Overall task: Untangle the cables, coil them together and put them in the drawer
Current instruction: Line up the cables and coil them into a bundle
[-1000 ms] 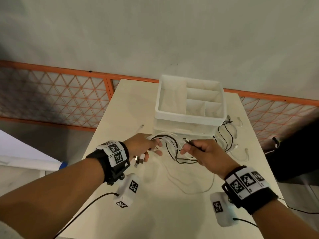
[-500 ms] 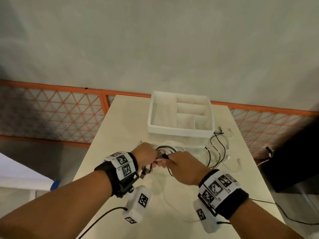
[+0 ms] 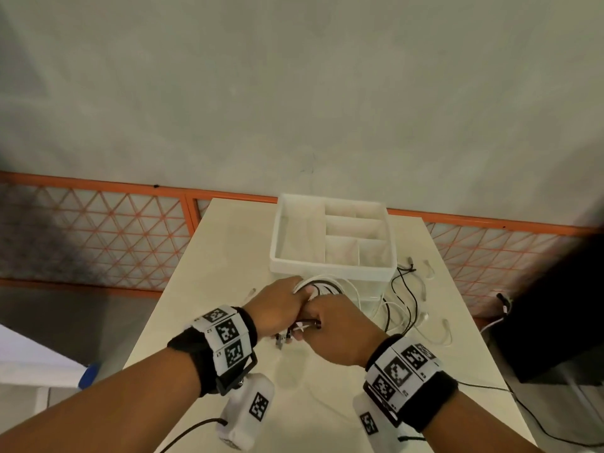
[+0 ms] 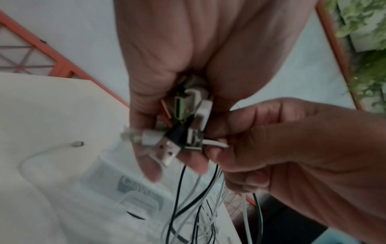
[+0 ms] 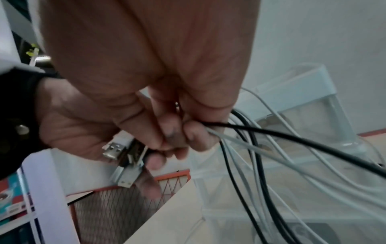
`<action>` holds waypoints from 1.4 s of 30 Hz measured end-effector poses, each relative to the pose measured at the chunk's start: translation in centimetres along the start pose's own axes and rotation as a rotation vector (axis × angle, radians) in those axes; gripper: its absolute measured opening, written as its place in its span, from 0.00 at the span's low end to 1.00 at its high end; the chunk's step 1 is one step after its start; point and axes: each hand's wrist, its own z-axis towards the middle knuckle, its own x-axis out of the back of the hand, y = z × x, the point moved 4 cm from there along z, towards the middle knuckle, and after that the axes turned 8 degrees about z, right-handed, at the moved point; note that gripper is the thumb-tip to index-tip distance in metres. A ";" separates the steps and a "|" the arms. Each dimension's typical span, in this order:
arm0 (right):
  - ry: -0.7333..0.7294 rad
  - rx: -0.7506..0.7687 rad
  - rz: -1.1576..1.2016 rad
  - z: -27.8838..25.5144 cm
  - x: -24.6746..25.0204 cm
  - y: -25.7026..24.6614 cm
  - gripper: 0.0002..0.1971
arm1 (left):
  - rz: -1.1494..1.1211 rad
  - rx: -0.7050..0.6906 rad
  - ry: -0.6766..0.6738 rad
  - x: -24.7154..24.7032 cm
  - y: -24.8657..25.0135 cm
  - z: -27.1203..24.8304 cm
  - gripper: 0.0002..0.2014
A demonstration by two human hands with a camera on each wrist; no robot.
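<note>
Both hands meet just in front of the white drawer unit [image 3: 330, 273]. My left hand [image 3: 277, 305] grips a bunch of USB plugs [image 4: 177, 130], white and black, with the cables [image 4: 194, 206] hanging from them. My right hand [image 3: 333, 335] pinches black and white cable strands [image 5: 261, 132] right beside the left hand's fingers [image 5: 150, 161]. Loops of the cables [image 3: 323, 286] show above the hands, and more cable [image 3: 402, 308] trails over the table to the right. The unit's top tray [image 3: 327, 269] has dividers and holds nothing.
The cream table [image 3: 209, 289] stands against an orange mesh fence [image 3: 98, 230]. A loose white cable end [image 4: 77, 144] lies left of the unit. Loose white pieces [image 3: 441, 335] lie at the table's right edge. A black box [image 3: 555, 322] sits right of the table.
My right hand has moved left until it meets the left hand and now pinches the strands at the plugs. The cable loops have gathered closer to the drawer unit.
</note>
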 end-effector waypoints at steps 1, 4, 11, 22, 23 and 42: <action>0.077 0.022 0.040 0.1 0.6 0.1 0.09 | -0.045 0.015 0.002 0.2 0.1 -0.1 0.14; 0.279 0.013 0.232 0.2 2.5 0.8 0.05 | -0.048 0.018 -0.017 0.9 -0.2 0.3 0.13; 0.312 -0.039 0.394 0.2 5.2 1.7 0.07 | -0.256 0.024 -0.161 1.8 -0.7 0.7 0.18; 0.125 -0.021 0.324 0.5 4.9 1.6 0.05 | -0.226 -0.023 -0.213 2.2 -0.5 0.8 0.10; 0.176 -0.012 0.342 0.7 4.7 1.6 0.05 | -0.224 -0.036 -0.242 1.7 -0.3 0.6 0.12; 0.513 -0.764 -0.230 -3.0 11.4 14.1 0.22 | -0.253 -0.241 0.066 8.8 3.7 -1.0 0.13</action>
